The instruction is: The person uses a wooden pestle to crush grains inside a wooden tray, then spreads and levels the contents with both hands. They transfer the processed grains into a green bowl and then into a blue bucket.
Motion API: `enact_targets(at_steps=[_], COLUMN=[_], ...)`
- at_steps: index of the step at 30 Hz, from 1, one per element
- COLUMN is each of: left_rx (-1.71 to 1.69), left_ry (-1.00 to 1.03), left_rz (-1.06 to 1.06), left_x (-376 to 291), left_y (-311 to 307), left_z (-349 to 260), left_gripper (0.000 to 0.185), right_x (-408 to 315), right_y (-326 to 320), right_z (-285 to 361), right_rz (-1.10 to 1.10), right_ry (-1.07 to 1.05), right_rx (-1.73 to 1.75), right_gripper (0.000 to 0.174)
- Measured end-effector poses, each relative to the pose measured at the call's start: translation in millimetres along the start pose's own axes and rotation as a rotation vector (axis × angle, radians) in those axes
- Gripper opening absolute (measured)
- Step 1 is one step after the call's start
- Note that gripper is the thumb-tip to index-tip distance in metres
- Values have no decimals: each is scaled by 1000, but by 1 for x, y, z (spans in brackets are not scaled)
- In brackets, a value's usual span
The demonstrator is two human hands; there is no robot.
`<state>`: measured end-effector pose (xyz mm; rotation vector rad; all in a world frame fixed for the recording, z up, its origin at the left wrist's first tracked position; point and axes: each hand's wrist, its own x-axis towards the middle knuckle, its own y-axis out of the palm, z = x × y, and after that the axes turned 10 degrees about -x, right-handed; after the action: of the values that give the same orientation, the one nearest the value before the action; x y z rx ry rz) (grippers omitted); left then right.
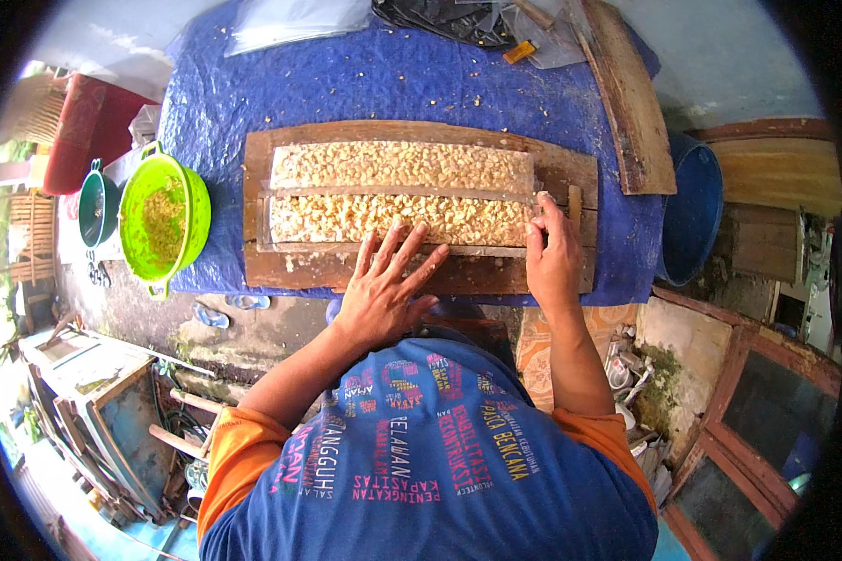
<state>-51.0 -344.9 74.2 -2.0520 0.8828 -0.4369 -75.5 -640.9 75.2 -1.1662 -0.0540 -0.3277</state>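
Two long rows of pale split beans lie side by side in a shallow wooden frame [393, 191] on a wooden board [309, 272]. The far row of beans [400, 165] appears wrapped in clear plastic. A wooden strip parts it from the near row of beans [337, 219]. My left hand [389, 291] lies palm down with fingers spread, its fingertips at the near row's front edge. At the right end of the rows, my right hand [556, 256] has curled fingers and thumb close to the frame's corner. Whatever may be between those fingers is hidden.
A lime-green plastic colander [200, 217] with bean bits stands left, beside a dark green basket [97, 210]. Blue sheeting [393, 84] covers the table. Clear plastic sheets [295, 24], a black bag [442, 21], a yellow lighter [519, 52], a plank [624, 105] and a blue barrel [695, 210] surround the board.
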Motion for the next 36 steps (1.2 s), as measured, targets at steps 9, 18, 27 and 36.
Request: enact_targets(at_steps=[9, 18, 27, 36], left_rx=[-10, -57, 11, 29], left_ry=[-45, -64, -321, -314], left_rz=[-69, -139, -244, -343], left_x=[10, -12, -55, -78], left_y=[-1, -6, -20, -14], left_z=[0, 12, 40, 65], left_gripper=[78, 82, 85, 81], right_x=[-27, -41, -26, 33], right_y=[-1, 19, 24, 69], right_z=[42, 66, 94, 209], right_rz=[-100, 171, 135, 232], right_ry=[-300, -401, -438, -738], right_rx=[-42, -196, -181, 14], right_gripper=[44, 53, 52, 56])
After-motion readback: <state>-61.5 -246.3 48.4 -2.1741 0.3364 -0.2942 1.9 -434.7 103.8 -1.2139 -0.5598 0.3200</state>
